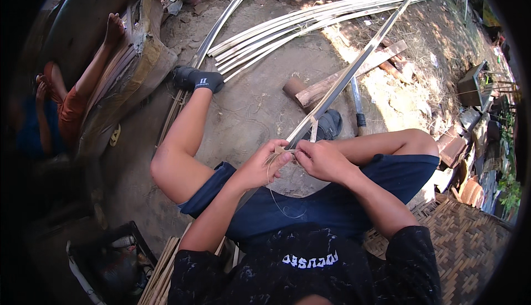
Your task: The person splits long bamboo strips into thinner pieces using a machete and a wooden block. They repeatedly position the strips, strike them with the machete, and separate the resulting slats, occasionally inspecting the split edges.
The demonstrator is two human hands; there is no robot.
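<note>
My left hand (264, 165) is closed around the near end of long split bamboo strips (354, 67), pale with a dark face, which slant away up to the right. Close beside it, my right hand (322, 160) is closed in a pinch at the same end, on thin fibre strands that run between both hands. A thin strand (281, 211) loops down from the fingers over my dark shorts. A short pale piece (314, 129) stands up by the strips just beyond my right hand. The exact grip under the fingers is partly hidden.
Several more bamboo strips (310, 20) lie fanned on the ground ahead. A log (326, 86) and a blue-handled tool (357, 103) rest near my right foot. A woven mat (448, 244) is at lower right, a black-framed container (113, 255) at lower left. Another person (61, 106) sits at left.
</note>
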